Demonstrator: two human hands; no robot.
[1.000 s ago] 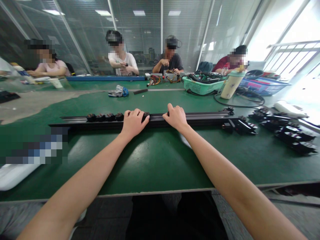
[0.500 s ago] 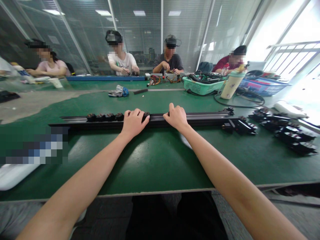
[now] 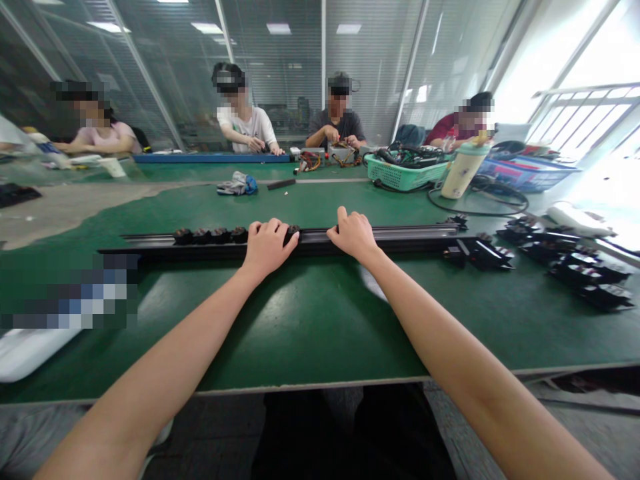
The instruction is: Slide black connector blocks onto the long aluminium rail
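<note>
A long black rail [image 3: 405, 247] with a grey inner channel lies crosswise on the green table. Several small black blocks [image 3: 219, 235] sit in a row in its left half. My left hand [image 3: 269, 247] is closed over the rail at the right end of this row, its thumb beside a black block [image 3: 292, 231]; what lies beneath the palm is hidden. Further right, my right hand [image 3: 354, 233] has its fingers curled over the rail's middle. Its fingertips are out of sight, so I cannot tell if it also grips a block.
Several loose black parts [image 3: 590, 273] lie at the right, others [image 3: 480, 253] by the rail's right end. Beyond stand a green basket [image 3: 400, 175] of cables and a cream tumbler [image 3: 463, 172]. Gloves [image 3: 237, 184] lie behind the rail. People work across the table [image 3: 310, 333].
Both my hands and the rail stay practically where they were. Across the table, the person in the white shirt has shifted their hands, one reaching outward along the blue bar.
</note>
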